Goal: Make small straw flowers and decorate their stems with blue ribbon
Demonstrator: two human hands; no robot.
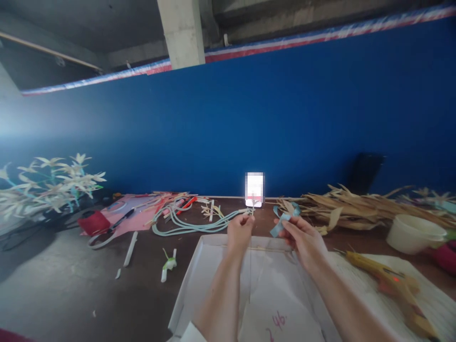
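Note:
Above a shallow white box, my left hand is closed in a pinch on a thin pale stem. The stem hangs down below the fingers, and a small whitish tip sticks up above them. To the right, my right hand pinches a strip of light blue tape between thumb and fingers. The two hands are apart, with the strip's loose end pointing toward the stem. Coils of pale blue cord lie just left of my left hand.
A lit phone stands at the back. On the right are a yellow glue gun, dried husks and a white tub. Pale artificial flowers, a red spool and pink paper are on the left.

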